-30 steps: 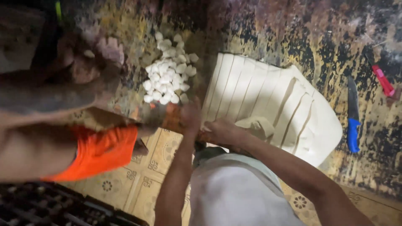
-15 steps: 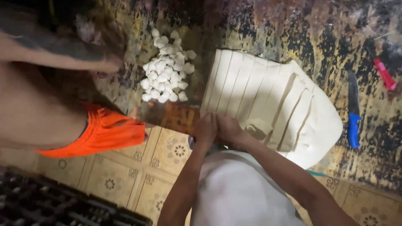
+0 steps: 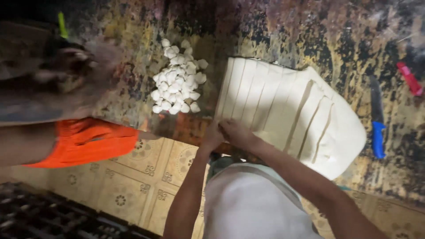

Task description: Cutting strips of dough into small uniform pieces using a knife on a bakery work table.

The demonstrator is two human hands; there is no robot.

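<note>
Two hands meet at the near corner of a cut sheet of dough on a worn tabletop.

The dark, mottled, paint-worn tabletop (image 3: 310, 35) carries a broad cream sheet of dough scored into long parallel strips (image 3: 283, 106); beside it on the left lies a heap of small white dough pieces (image 3: 177, 79), apart from the sheet. A co-worker in orange shorts (image 3: 84, 141) stands at the left edge, blurred. The left hand (image 3: 211, 136) and right hand (image 3: 235, 132) touch one another at the sheet's near left corner, fingers curled narrow, apparently pinching the end of a strip, though the grip itself is indistinct. A knife with a blue handle (image 3: 377, 124) lies right of the sheet; a small red tool (image 3: 409, 79) lies beyond it.
</note>
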